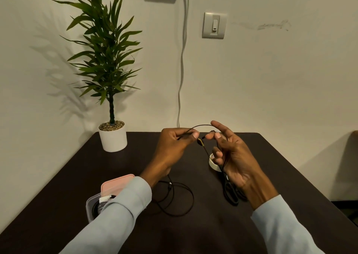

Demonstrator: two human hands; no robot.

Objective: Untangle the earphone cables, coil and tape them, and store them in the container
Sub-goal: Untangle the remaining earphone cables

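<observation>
my left hand (174,147) pinches the black earphone cable (201,125) between thumb and fingers; my right hand (230,153) pinches it too, near the plug, other fingers spread. the cable arcs between both hands, then trails onto the dark tabletop (193,230) in loose loops. the container (108,193) sits by my left sleeve, the tape roll (213,163) behind my right hand.

**No readable text in view**

No words, brand names, numbers or signs can be read anywhere in the head view. The wall switch (214,25) shows a plain plate with no legible marking. The white plant pot (113,138) is blank. The pink-lidded container (108,192) on the counter (77,176) holds something with a white patch, but it is too small and blurred to tell whether it carries print.
</observation>
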